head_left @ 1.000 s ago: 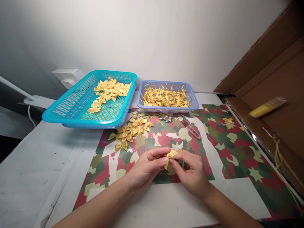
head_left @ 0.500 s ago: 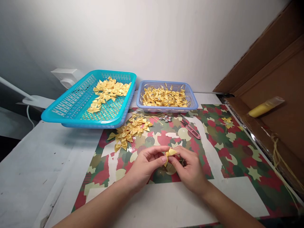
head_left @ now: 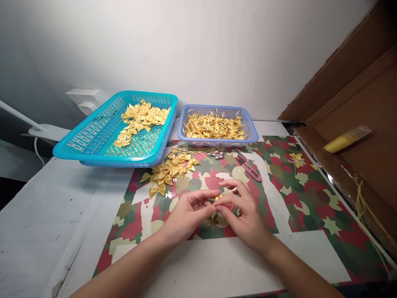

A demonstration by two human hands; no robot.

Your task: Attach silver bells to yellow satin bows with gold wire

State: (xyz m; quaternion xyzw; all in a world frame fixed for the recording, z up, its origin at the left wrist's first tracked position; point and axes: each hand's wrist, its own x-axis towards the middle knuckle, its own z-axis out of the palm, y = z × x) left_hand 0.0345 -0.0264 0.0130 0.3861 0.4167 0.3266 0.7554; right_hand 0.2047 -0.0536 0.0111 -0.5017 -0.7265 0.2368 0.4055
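Both hands met over the near part of the patterned sheet (head_left: pixel 130 231), a yellow bow (head_left: pixel 218 198) mostly hidden between their fingertips. The left hand (head_left: pixel 187 213) held it in a narrow pinch, forefinger stretched along the top and thumb below, the other fingers curled, seemingly to steady it. The right hand (head_left: pixel 246 209) had thumb and forefinger drawn together at the bow, its remaining fingers lifted and spread, probably to keep them out of the way; from where I stood, I couldn't tell how firmly it gripped.

Beyond the left hand lay a heap of loose bows (head_left: pixel 178 169), likely put there for short reaches. Gold ties (head_left: pixel 203 156), silver beads (head_left: pixel 217 155) and pink-handled snips (head_left: pixel 252 171) lay beside one another, which seemed handy. Behind them, the turquoise basket (head_left: pixel 172 99) held plain bows and the lavender basket (head_left: pixel 220 142) bows with gold loops, presumably so the two kinds stayed apart.
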